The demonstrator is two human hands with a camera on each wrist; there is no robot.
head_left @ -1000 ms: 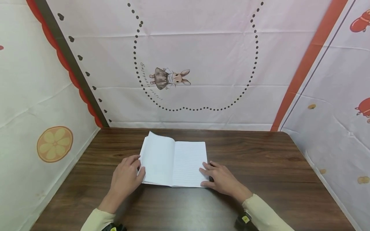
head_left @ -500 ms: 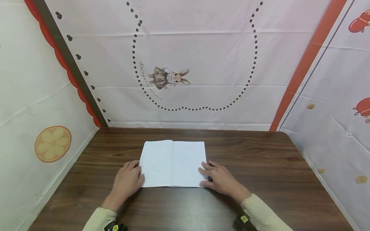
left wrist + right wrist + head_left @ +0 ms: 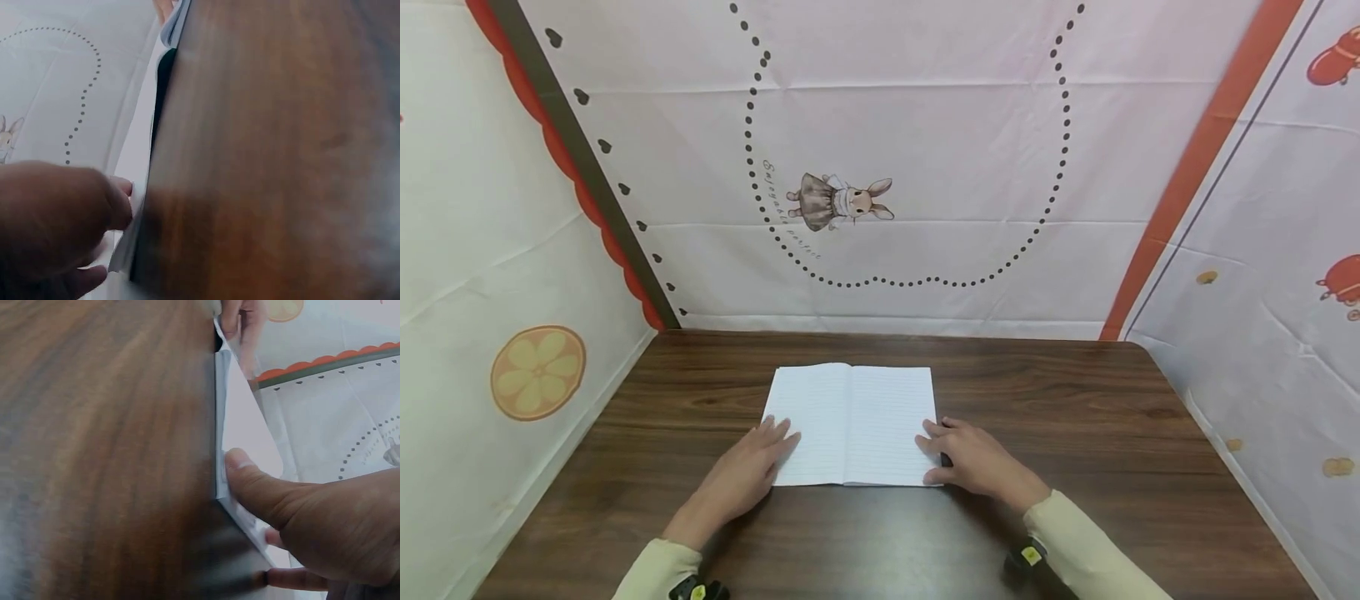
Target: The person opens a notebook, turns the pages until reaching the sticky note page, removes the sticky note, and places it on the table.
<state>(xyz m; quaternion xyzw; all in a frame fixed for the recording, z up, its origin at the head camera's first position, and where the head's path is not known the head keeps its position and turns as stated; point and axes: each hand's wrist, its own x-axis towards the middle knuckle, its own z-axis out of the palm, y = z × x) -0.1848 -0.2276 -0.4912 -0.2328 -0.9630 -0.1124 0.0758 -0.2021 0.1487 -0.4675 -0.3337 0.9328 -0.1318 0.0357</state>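
Note:
An open notebook (image 3: 887,427) with lined white pages lies on the wooden table, its spine running away from me. On the lower left part of the left page (image 3: 811,392) rest the spread fingers of my left hand (image 3: 747,471). My right hand (image 3: 981,463) lies across the right edge of the notebook, thumb and fingertips touching the right page. In the right wrist view the thumb (image 3: 250,481) presses near the page's corner, while another finger sits outside the edge. The left wrist view shows the near edge of the notebook (image 3: 147,144) and part of a dark cover.
Brown wood-grain table (image 3: 1060,400) surrounds the notebook. A printed white cloth (image 3: 955,167) hangs behind the table, and more cloth stands along the left and right sides. Black devices are strapped to both wrists, such as the right wrist camera (image 3: 1024,557).
The raised left-hand leaves came down flat, showing a lined left page. My left hand moved from the notebook's left edge onto that page. The right hand stayed in place.

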